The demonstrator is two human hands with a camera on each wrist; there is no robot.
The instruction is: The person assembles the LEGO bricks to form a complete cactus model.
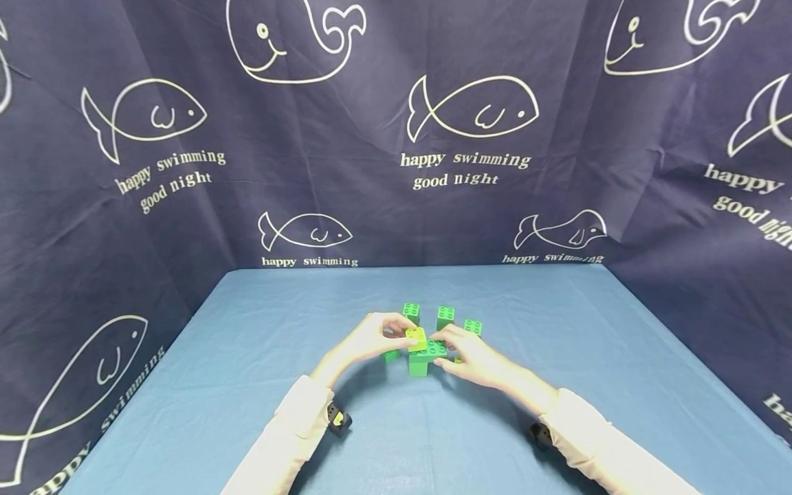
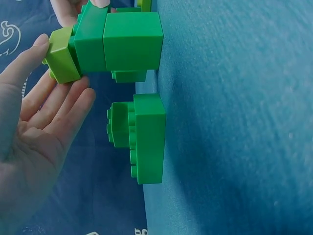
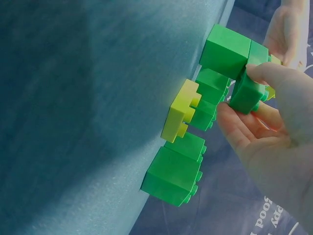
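My left hand (image 1: pixel 373 335) pinches a yellow-green brick (image 2: pixel 63 55) between thumb and fingers. That brick sits at the left end of a longer green brick (image 1: pixel 436 350), slightly tilted, with green studs showing between the two in the left wrist view. Under the left end of the longer brick is another green brick (image 3: pixel 225 49), standing on the table. At the right end, my right hand (image 1: pixel 475 359) grips the longer brick, thumb on its near side and fingers on the far side. Whether the yellow-green brick is fully pressed down I cannot tell.
Behind the hands stand several green bricks (image 1: pixel 445 316). A yellow brick (image 3: pixel 181 111) lies on the table by the right hand. On the left, a low green brick (image 2: pixel 150 147) lies beside the built pieces. Blue cloth (image 1: pixel 297 295) covers the table, with a dark printed curtain (image 1: pixel 383 199) behind.
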